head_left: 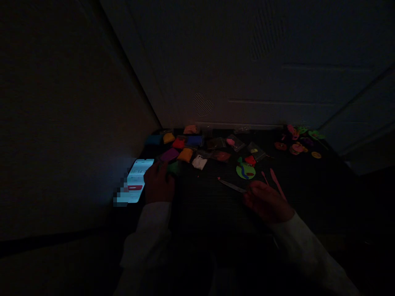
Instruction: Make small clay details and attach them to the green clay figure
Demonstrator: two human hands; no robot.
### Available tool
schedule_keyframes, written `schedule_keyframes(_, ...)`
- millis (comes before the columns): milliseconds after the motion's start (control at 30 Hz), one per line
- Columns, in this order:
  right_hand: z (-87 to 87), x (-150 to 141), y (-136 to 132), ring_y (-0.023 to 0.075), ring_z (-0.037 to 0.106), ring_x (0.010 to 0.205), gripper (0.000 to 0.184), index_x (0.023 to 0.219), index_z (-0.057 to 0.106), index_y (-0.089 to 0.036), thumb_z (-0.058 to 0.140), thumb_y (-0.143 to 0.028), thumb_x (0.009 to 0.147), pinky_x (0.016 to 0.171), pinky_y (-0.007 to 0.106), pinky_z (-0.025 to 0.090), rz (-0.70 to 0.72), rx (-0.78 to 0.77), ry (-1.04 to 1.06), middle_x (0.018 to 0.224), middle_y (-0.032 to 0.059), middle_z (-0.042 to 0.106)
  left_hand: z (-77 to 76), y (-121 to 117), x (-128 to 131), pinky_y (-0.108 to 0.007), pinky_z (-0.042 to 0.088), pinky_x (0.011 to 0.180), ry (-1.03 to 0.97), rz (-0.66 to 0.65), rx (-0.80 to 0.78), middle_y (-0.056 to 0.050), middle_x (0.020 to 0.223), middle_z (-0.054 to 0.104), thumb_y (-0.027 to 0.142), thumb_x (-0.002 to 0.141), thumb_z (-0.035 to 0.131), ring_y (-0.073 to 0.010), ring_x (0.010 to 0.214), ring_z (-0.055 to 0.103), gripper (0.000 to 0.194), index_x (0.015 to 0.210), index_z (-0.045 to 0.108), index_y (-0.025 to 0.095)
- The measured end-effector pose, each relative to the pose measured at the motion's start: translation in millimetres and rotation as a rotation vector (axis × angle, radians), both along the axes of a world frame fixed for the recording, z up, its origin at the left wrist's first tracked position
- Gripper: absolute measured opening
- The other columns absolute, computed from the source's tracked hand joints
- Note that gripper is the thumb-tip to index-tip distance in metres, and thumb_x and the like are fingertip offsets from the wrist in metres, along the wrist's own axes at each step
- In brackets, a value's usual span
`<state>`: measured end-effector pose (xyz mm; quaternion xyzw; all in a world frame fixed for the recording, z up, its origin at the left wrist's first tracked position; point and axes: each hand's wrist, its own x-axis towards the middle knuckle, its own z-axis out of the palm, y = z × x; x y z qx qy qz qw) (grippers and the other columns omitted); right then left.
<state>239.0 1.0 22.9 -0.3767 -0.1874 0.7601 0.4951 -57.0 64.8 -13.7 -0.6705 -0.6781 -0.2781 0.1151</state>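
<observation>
The light is very dim. My right hand (267, 201) is closed around the near end of a slim pointed metal tool (232, 186), whose exact kind is hard to make out. At its far tip is a small reddish bit (219, 178). Just beyond this hand lies a green disc (246, 171) of what looks like clay, with a blue strip and a dark red piece on it. My left hand (159, 183) rests palm down between a lit phone (135, 181) and a green packet (173, 167); its fingers look loosely apart and hold nothing visible.
Several coloured clay packets, among them a white one (200, 162) and a purple one (169, 154), lie along the back. Pink modelling tools (277, 183) are right of the disc. Coloured clay shapes (298, 148) sit at the back right, before a pale panel (262, 111).
</observation>
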Motion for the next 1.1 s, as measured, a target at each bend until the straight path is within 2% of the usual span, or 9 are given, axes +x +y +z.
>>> schedule_keyframes(100, 2.8, -4, 1, 0.0094, 0.056, 0.063, 0.020, 0.072, 0.059, -0.017, 0.069, -0.019, 0.055, 0.061, 0.022, 0.044, -0.006, -0.065, 0.006, 0.062, -0.0018, 0.058, 7.3, -11, 22, -0.039, 0.033, 0.086, -0.009, -0.048, 0.070, -0.011, 0.099, 0.053, 0.026, 0.071, 0.049, -0.0231, 0.095, 0.045, 0.031, 0.098, 0.057, 0.015)
schedule_keyframes(167, 3.7, -7, 2, 0.0087, 0.055, 0.061, 0.020, 0.072, 0.059, -0.017, 0.070, -0.019, 0.055, 0.059, 0.022, 0.044, -0.013, -0.084, 0.014, 0.060, -0.0022, 0.057, 11.0, -16, 41, -0.037, 0.036, 0.081, -0.039, -0.124, 0.040, -0.007, 0.090, 0.057, 0.028, 0.071, 0.050, -0.0209, 0.088, 0.047, 0.021, 0.086, 0.062, 0.020)
schedule_keyframes(233, 3.4, -8, 3, 0.0078, 0.054, 0.060, 0.020, 0.071, 0.058, -0.017, 0.069, -0.019, 0.055, 0.058, 0.021, 0.043, -0.018, -0.077, 0.038, 0.060, -0.0025, 0.056, 15.1, -21, 59, -0.037, 0.037, 0.079, -0.093, -0.184, -0.011, -0.005, 0.086, 0.058, 0.029, 0.071, 0.051, -0.0202, 0.086, 0.048, 0.018, 0.082, 0.063, 0.021)
schedule_keyframes(400, 1.6, -8, 3, 0.0056, 0.050, 0.058, 0.018, 0.074, 0.056, -0.018, 0.066, -0.017, 0.059, 0.055, 0.020, 0.040, 0.007, 0.037, 0.116, 0.063, -0.0041, 0.052, 38.1, -34, 99, -0.028, 0.042, 0.075, -0.432, -0.375, -0.123, -0.003, 0.083, 0.059, 0.028, 0.072, 0.052, -0.0141, 0.083, 0.052, 0.016, 0.081, 0.062, 0.020)
schedule_keyframes(533, 3.1, -9, 1, 0.0046, 0.049, 0.057, 0.018, 0.074, 0.055, -0.020, 0.066, -0.018, 0.059, 0.055, 0.019, 0.039, 0.015, 0.092, 0.099, 0.065, -0.0051, 0.053, 60.2, -46, 119, -0.025, 0.042, 0.076, -0.643, -0.528, -0.248, -0.001, 0.084, 0.060, 0.026, 0.072, 0.052, -0.0113, 0.082, 0.055, 0.013, 0.080, 0.061, 0.020)
schedule_keyframes(633, 5.9, -10, -1, 0.0057, 0.050, 0.055, 0.018, 0.070, 0.056, -0.019, 0.069, -0.022, 0.057, 0.053, 0.019, 0.040, -0.012, 0.105, -0.051, 0.061, -0.0045, 0.055, 69.2, -53, 126, -0.024, 0.042, 0.076, -0.719, -0.555, -0.297, -0.001, 0.081, 0.060, 0.027, 0.071, 0.054, -0.0116, 0.081, 0.055, 0.012, 0.078, 0.061, 0.020)
schedule_keyframes(767, 11.3, -9, -6, 0.0092, 0.053, 0.057, 0.019, 0.072, 0.058, -0.020, 0.069, -0.027, 0.057, 0.055, 0.023, 0.041, -0.051, 0.147, -0.347, 0.061, -0.0021, 0.059, 73.1, -60, 129, -0.027, 0.042, 0.079, -0.749, -0.593, -0.330, 0.000, 0.080, 0.061, 0.029, 0.069, 0.056, -0.0132, 0.080, 0.056, 0.010, 0.076, 0.062, 0.023)
schedule_keyframes(900, 18.6, -12, -12, 0.0092, 0.054, 0.062, 0.016, 0.077, 0.057, -0.022, 0.065, -0.026, 0.063, 0.057, 0.022, 0.041, -0.047, 0.308, -0.610, 0.067, -0.0020, 0.060, 73.8, -64, 131, -0.028, 0.041, 0.079, -0.753, -0.587, -0.309, -0.001, 0.078, 0.062, 0.030, 0.066, 0.059, -0.0136, 0.078, 0.056, 0.011, 0.075, 0.062, 0.023)
schedule_keyframes(1100, 25.9, -17, -20, 0.0102, 0.053, 0.075, 0.013, 0.083, 0.055, -0.026, 0.057, -0.022, 0.071, 0.067, 0.022, 0.041, -0.017, 0.535, -0.779, 0.082, -0.0019, 0.058, 73.5, -66, 131, -0.027, 0.042, 0.078, -0.701, -0.613, -0.278, -0.001, 0.078, 0.062, 0.029, 0.068, 0.058, -0.0131, 0.078, 0.055, 0.012, 0.076, 0.063, 0.023)
